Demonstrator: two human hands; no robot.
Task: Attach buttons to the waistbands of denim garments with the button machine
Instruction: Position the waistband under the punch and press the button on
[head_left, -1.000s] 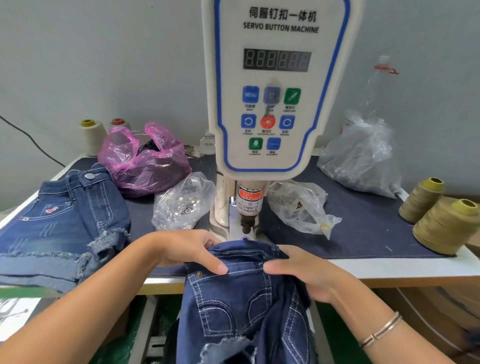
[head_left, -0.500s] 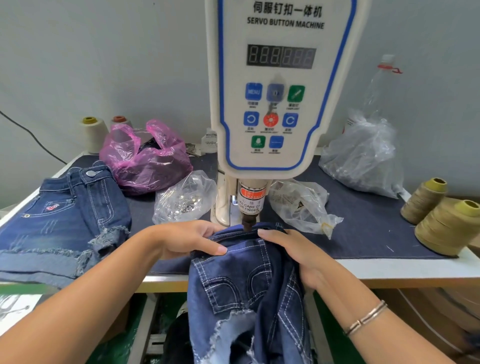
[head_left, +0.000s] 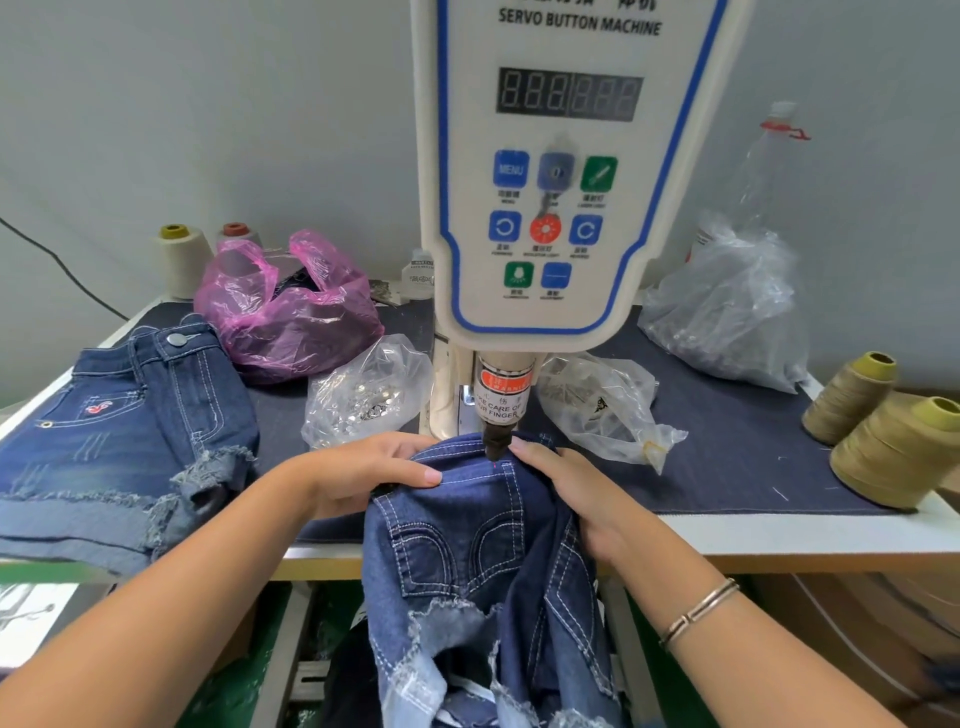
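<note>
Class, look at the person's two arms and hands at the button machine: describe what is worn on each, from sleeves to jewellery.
Both forearms are bare, with no sleeves and no gloves in view. The left hand and its wrist carry nothing. The right hand has a thin silver-coloured metal bangle round its wrist, seemingly two slim bands joined. No rings show on either hand.

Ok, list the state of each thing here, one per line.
Denim shorts: waistband under the punch, held by both hands.
Left hand: gripping the waistband.
Right hand: gripping the waistband.
Finished shorts: lying flat, buttoned.
Display: no number showing.
</note>
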